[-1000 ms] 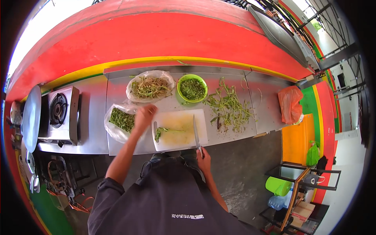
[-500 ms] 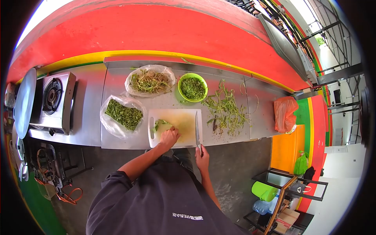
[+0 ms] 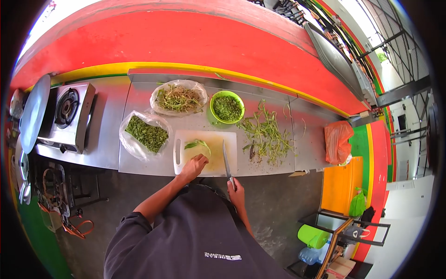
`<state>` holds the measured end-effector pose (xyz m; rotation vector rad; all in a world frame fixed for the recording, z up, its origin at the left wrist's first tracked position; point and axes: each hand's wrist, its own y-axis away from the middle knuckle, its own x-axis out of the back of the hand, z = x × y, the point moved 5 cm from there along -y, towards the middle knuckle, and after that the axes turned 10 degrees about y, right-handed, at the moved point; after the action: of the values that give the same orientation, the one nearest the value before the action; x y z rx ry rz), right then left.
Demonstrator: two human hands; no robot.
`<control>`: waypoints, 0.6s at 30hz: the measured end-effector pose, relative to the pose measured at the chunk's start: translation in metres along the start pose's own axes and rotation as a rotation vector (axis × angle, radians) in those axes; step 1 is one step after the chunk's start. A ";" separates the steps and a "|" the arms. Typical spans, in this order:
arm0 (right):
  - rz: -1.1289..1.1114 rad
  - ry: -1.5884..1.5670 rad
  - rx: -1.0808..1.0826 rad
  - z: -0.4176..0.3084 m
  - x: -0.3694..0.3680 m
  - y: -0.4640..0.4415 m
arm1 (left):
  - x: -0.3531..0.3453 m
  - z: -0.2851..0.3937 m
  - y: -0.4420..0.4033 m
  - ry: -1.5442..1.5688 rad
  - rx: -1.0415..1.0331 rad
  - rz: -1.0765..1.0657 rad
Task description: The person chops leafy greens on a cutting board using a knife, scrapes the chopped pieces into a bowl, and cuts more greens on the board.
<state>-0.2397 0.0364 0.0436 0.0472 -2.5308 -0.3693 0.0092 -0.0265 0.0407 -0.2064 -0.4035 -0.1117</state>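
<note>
On the white cutting board point(image 3: 178, 160) lies a small green sprig point(image 3: 197, 143), its stem curving down toward my left hand point(image 3: 194, 166). That hand rests on the board's lower part with its fingers bent together; whether it pinches the stem is hidden. My right hand point(image 3: 236, 187) is wrapped round the handle of a knife point(image 3: 226, 158), whose blade points away over the board's right side. Beyond the board stands a green bowl point(image 3: 227, 107) of chopped greens. Leafy stalks point(image 3: 267, 133) lie loose to the right.
Left of the board sits a plastic bag of chopped greens point(image 3: 147, 134); behind it is a bag of stems and roots point(image 3: 180, 97). A gas stove point(image 3: 68, 111) stands at the far left. An orange bag point(image 3: 338, 142) lies at the counter's right end.
My left hand has come from above the bag of greens down to the board. The sprig has shifted on the board, and the knife has tilted to the left.
</note>
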 end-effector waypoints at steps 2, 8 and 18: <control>-0.028 0.006 0.066 0.002 0.001 -0.009 | -0.002 0.005 0.009 -0.014 -0.070 -0.019; -0.142 0.125 0.221 -0.010 0.015 -0.019 | -0.014 -0.030 0.034 0.145 0.340 0.312; -0.332 0.084 0.250 0.012 0.021 -0.014 | -0.051 -0.019 0.057 0.335 0.558 0.670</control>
<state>-0.2639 0.0238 0.0419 0.5717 -2.4702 -0.1704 -0.0214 0.0277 -0.0068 0.2333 -0.0067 0.6148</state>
